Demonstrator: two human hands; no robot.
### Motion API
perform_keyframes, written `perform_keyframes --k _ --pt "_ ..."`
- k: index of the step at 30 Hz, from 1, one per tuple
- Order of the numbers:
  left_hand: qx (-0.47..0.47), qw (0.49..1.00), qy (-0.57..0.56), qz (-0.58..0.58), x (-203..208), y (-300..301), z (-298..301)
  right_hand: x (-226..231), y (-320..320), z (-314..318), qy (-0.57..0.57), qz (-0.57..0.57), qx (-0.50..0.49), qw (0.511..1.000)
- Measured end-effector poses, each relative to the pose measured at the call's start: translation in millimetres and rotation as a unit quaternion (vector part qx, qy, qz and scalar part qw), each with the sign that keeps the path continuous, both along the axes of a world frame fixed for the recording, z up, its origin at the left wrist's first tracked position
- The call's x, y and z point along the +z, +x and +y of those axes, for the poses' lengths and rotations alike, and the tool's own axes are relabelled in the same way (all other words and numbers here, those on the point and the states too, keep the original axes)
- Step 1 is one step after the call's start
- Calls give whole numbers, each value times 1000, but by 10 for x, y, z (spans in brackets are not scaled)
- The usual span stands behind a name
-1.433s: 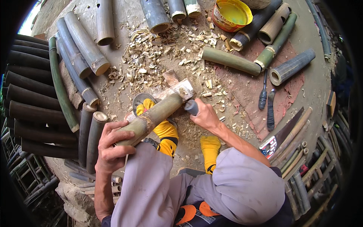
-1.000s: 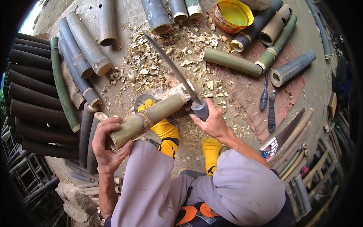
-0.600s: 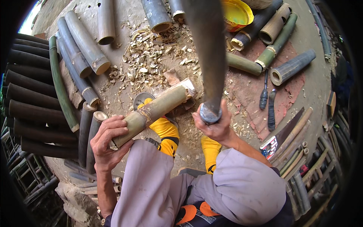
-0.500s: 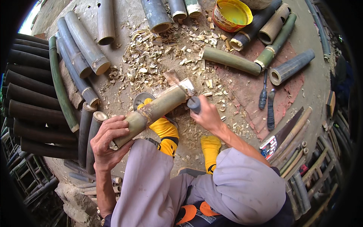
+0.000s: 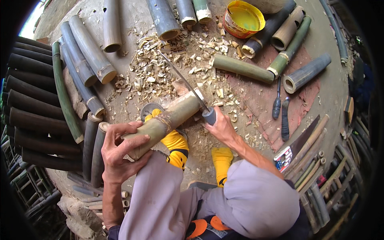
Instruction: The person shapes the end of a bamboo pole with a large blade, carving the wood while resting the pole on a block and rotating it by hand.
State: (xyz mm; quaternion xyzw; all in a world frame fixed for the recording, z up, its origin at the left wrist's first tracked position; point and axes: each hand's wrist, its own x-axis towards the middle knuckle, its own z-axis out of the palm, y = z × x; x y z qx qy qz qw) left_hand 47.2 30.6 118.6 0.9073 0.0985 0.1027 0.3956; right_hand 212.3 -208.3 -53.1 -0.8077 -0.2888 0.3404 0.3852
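Observation:
My left hand (image 5: 124, 150) grips the near end of a pale green bamboo tube (image 5: 172, 115), fingers on top and thumb below. The tube slants up to the right across my left leg. Its far end is pared to pale wood and lies by a wooden block (image 5: 180, 87). In my right hand (image 5: 222, 127) is the grey handle of a long-bladed knife (image 5: 182, 78). The blade points up and left, passing over or beside the pared end; contact cannot be made out.
Wood chips (image 5: 148, 76) litter the ground ahead. Cut bamboo tubes (image 5: 93, 50) lie around, with dark ones (image 5: 36, 116) stacked at left. A yellow-rimmed bucket (image 5: 244, 20), two black-handled tools (image 5: 285, 120) and a saw (image 5: 298, 142) are on the right. My feet wear yellow socks (image 5: 221, 162).
The knife has swung so that its long blade shows, pointing up and left. My left hand has shifted its fingers on the bamboo tube, which has moved slightly.

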Motion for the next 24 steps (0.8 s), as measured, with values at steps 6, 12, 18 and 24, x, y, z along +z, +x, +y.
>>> perform_keyframes --k 6,12,18,24 --pt "265 832 -424 -242 -481 257 -229 161 -70 -27 -8 43 -19 999" --pt "320 780 -422 -334 -716 416 -255 651 -78 105 144 -52 -56 987" --pt "278 805 -404 -334 -709 408 -343 -23 -54 -3 -5 -20 -5 1000" --pt "273 810 -399 -331 -656 193 -271 200 -89 27 17 22 -13 1000"
